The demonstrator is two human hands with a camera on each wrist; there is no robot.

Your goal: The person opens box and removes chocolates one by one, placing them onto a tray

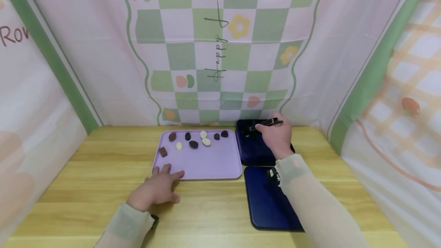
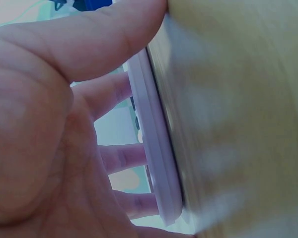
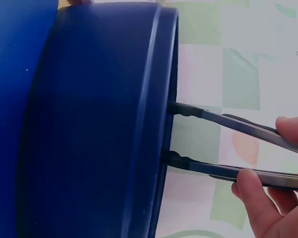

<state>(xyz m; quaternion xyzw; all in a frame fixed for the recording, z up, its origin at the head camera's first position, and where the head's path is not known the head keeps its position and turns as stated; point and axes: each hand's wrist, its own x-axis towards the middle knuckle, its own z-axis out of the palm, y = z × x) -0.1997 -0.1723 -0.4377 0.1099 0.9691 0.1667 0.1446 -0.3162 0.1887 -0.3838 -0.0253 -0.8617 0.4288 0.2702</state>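
My right hand grips a pair of black-and-metal tongs over a dark blue box at the back right. In the right wrist view the two arms of the tongs stand apart, and their tips dip behind the box's rim. What lies inside the box is hard to make out. My left hand rests its spread fingers on the near left edge of a lilac tray. Along the tray's back and left lie several small dark, brown and white pieces, among them a brown square piece and a dark oval.
A flat dark blue lid lies on the wooden table in front of the box, partly under my right forearm. Printed cloth hangs behind the table and at both sides, close to the back of the box.
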